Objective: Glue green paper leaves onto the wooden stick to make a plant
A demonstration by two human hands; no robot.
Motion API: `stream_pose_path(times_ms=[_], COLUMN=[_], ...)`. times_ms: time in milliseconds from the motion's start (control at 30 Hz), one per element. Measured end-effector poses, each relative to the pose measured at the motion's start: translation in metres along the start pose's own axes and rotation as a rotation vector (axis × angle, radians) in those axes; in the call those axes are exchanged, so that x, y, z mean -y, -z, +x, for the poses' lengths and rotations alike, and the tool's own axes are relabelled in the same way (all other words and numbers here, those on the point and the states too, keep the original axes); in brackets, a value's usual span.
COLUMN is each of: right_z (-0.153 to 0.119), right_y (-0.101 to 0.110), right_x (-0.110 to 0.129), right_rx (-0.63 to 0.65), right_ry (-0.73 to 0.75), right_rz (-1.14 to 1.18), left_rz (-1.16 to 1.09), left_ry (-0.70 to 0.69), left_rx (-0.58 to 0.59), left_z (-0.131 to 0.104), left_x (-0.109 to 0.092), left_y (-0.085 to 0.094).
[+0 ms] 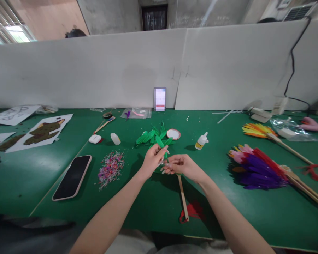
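My left hand point(151, 160) pinches a sprig of green leaves point(160, 141) between thumb and fingertips, its leaves fanning upward. Just right of it, my right hand point(184, 165) is closed, with fingertips at the sprig's thin lower stem; the exact grip is partly hidden. Below the hands lies a fan-like piece whose wooden handle point(182, 197) points toward me and ends in a red tassel point(195, 210); its green upper part is mostly covered by my hands. More green leaves point(146, 137) lie in a pile behind the left hand, beside a round white dish point(173, 134).
A dropper bottle point(201, 141) stands right; a small white bottle point(115, 138) stands left. Loose colourful bits point(111, 169) and a phone point(72, 177) lie at left. Feathered fans point(262, 167) lie at right. Another phone point(160, 99) leans on the white partition point(95, 74).
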State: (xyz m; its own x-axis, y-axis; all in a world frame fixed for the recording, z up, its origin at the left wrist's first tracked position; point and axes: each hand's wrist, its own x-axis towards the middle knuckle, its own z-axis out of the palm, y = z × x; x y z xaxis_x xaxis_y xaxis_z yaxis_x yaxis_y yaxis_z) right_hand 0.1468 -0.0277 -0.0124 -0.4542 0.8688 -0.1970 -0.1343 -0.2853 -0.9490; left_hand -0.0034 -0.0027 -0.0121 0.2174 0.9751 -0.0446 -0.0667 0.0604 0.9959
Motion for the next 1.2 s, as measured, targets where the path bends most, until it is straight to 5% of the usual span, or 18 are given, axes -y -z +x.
stream_pose_path(times_ms=[467, 1200], right_z=[-0.002, -0.0041], right_y=[0.0025, 0.004], right_x=[-0.0003, 0.0029], right_rx=[0.052, 0.074], right_ry=[-0.003, -0.006], right_rz=[0.041, -0.006], left_rz=[-0.077, -0.162], left_ry=[0.032, -0.019], left_rx=[0.077, 0.001], left_z=[-0.0013, 0.003], left_x=[-0.0043, -0.0094], left_y=[0.0014, 0.0089])
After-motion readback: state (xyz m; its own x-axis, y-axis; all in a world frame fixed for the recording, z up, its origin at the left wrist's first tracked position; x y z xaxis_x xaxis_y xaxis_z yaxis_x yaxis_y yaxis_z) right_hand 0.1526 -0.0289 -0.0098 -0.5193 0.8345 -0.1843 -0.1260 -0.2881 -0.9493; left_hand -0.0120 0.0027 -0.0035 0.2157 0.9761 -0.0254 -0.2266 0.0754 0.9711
